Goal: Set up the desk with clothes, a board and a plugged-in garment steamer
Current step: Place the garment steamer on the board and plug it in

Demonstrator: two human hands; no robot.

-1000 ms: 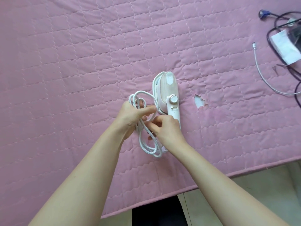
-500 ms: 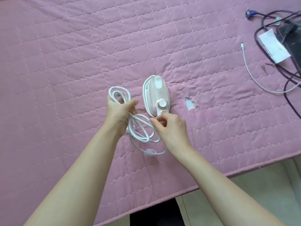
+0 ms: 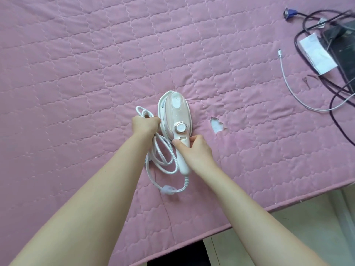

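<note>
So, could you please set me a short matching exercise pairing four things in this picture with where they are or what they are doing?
Things:
1. left hand
2. right hand
3. blue plug
4. tear in the pink cover

Descriptions:
A. lies at the far top right
B. grips the looped white cord
C. sits just right of the steamer
D. holds the steamer's handle

Pairs: 1-B; 2-D; 3-A; 4-C.

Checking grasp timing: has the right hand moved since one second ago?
Yes. The right hand went right, toward the quilt tear, from the cord onto the steamer handle.
</note>
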